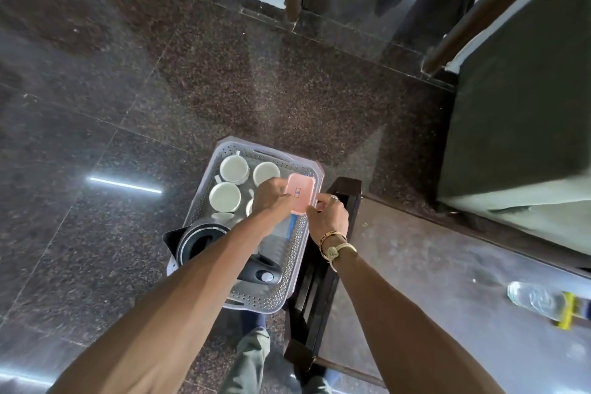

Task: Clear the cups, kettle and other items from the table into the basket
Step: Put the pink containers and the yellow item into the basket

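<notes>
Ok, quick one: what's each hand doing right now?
Left hand: closed on the pink container, over the basket.
Right hand: fingers pinching the same container's near edge.

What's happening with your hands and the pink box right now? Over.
Left hand and right hand both gripping pink box above basket. Cups, kettle already inside. Bottle left on table. Nothing blocking.

fourth cup (pixel 249 206) mostly hidden behind left hand (pixel 271 198). kettle (pixel 204 243) partly under forearm. water bottle (pixel 550 302) blurry, cut off at right edge. label on pink box (pixel 300 192) too tiny to read.
</notes>
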### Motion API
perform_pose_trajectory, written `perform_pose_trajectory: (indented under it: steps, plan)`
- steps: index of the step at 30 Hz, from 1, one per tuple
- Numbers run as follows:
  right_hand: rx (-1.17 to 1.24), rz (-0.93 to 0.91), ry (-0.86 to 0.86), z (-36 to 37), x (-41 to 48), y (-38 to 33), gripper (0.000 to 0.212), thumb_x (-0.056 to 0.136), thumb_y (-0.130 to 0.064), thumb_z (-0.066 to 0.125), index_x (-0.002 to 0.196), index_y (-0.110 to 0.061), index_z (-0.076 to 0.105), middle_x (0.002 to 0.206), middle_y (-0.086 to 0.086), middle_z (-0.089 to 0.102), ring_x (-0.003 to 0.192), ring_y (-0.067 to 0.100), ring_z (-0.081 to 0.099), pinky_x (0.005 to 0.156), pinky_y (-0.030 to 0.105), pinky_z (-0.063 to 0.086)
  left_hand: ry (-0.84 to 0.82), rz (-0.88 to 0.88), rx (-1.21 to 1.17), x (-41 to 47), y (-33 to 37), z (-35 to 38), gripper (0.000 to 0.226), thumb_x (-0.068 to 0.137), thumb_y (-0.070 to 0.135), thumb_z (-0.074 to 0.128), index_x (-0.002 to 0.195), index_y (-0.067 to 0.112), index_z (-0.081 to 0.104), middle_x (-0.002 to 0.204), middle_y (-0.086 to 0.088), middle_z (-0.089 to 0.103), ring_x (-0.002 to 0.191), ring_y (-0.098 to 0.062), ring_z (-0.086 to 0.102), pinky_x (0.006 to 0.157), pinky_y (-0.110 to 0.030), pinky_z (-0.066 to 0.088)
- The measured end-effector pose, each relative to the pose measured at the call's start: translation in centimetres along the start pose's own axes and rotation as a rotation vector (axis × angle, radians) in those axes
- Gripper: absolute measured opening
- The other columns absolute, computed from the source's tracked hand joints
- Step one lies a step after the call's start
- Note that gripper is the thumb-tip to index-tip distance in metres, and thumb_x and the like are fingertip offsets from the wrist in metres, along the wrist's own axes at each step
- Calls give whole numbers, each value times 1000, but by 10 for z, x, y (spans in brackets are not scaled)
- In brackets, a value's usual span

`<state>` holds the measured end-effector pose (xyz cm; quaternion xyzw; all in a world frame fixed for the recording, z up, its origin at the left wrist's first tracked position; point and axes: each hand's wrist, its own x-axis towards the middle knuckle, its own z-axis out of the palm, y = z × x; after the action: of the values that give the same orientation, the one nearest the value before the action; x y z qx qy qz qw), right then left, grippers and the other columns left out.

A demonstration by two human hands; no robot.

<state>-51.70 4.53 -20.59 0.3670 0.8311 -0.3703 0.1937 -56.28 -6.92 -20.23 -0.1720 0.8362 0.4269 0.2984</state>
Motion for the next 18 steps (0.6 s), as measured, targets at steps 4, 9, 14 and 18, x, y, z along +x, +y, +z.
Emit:
perform_pose_trajectory:
  steps: [4,9,14,18]
  plan:
    - [0,-6,34,-22,-27,7,25,88,-19,62,111,-17,71,106,5,72,103,27,65,82,31,49,36,33,-52,-23,17,-9,31,87,14,68,118,13,67,115,-5,70,102,-22,66,85,-34,57]
    - [66,7,94,-63,-60,7,27,86,-23,62,110,-19,72,110,7,73,107,31,64,90,34,51,-74,64,-134,-60,55,-7,15,85,16,68,99,21,73,98,-7,74,85,-23,69,79,-34,60]
    - [66,-59,230,-102,-91,21,26,87,-29,58,104,-15,71,109,6,69,102,29,63,86,35,51,-231,144,-128,-99,89,14,15,86,13,67,100,17,73,82,-6,70,71,-19,65,66,-29,55]
    - [-96,-149,328,-137,-121,51,24,92,-31,53,107,-19,67,113,4,60,102,28,61,77,35,49,-309,190,-134,-136,112,41,16,88,9,65,85,23,69,85,-6,69,66,-14,62,60,-25,52]
